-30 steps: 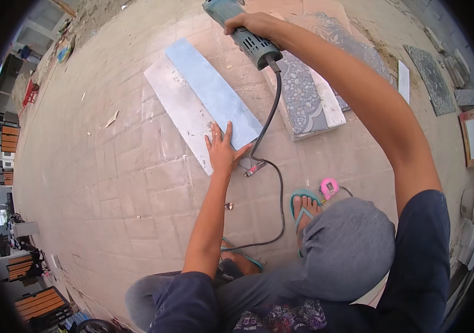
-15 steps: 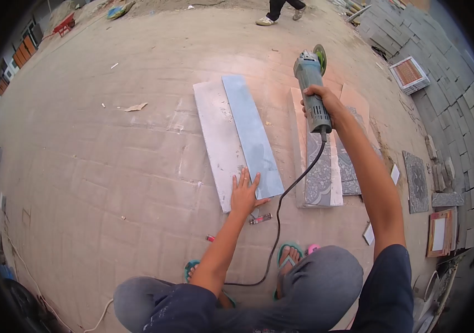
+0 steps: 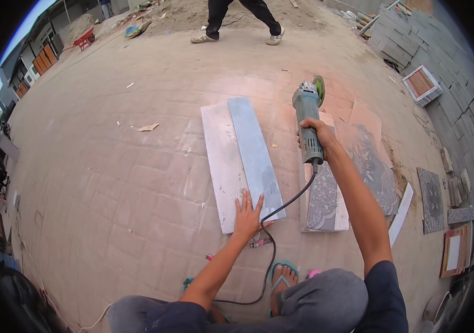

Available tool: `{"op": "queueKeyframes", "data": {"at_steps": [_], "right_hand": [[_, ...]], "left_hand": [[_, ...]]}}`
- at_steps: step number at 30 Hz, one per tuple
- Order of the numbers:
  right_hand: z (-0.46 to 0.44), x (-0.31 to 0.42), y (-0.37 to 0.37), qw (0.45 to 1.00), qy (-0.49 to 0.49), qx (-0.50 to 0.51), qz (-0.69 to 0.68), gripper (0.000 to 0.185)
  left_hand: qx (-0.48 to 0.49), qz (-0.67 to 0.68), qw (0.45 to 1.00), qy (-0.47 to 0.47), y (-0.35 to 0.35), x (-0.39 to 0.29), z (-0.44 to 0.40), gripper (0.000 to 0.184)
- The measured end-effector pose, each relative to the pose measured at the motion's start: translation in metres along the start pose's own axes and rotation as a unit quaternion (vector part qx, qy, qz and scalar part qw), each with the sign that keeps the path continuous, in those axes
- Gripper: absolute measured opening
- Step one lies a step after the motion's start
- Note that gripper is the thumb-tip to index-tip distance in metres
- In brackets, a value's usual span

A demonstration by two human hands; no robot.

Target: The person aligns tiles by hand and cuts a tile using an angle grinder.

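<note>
My right hand (image 3: 317, 135) is wrapped round the body of an angle grinder (image 3: 307, 108), held up with its green-edged disc (image 3: 319, 90) at the far end. A black cord (image 3: 291, 200) runs from the grinder's rear down past my left hand. That left hand (image 3: 248, 216) lies flat with fingers spread on a blue tile strip (image 3: 253, 150) and the pale block (image 3: 218, 150) under it. Just behind the hand, a small red-and-grey tool (image 3: 260, 242) rests on the ground, partly hidden.
Patterned grey tiles (image 3: 367, 150) lie on a block to the right. A white strip (image 3: 401, 213) and a dark tile (image 3: 431, 200) are farther right, beside stacked grey blocks (image 3: 464, 105). A person in dark trousers (image 3: 242, 16) walks across the far ground.
My view has tilted up. The grinder has shifted slightly left relative to the patterned tiles. The walking person has moved left. My left hand stays on the blue strip.
</note>
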State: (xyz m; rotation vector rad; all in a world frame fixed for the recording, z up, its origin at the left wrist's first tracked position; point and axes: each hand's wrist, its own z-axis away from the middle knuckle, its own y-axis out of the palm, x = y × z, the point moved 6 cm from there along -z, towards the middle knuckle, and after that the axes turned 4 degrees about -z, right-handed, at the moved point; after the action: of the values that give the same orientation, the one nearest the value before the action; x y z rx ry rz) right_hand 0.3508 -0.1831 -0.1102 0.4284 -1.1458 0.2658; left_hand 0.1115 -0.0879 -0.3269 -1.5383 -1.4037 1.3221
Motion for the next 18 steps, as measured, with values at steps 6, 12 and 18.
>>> {"op": "queueKeyframes", "data": {"at_steps": [6,12,18], "right_hand": [[-0.011,-0.005,-0.005,0.999,0.004,0.034,-0.037,0.031],[-0.011,-0.01,-0.009,0.999,0.0,0.04,-0.034,0.032],[-0.008,-0.015,-0.014,0.999,0.005,0.029,-0.034,0.032]], "left_hand": [[-0.015,0.027,0.999,0.012,-0.004,-0.002,-0.001,0.102],[-0.006,0.013,0.999,0.03,0.002,0.002,-0.005,0.1],[0.055,0.022,0.998,0.01,-0.006,0.001,-0.006,0.097]]}}
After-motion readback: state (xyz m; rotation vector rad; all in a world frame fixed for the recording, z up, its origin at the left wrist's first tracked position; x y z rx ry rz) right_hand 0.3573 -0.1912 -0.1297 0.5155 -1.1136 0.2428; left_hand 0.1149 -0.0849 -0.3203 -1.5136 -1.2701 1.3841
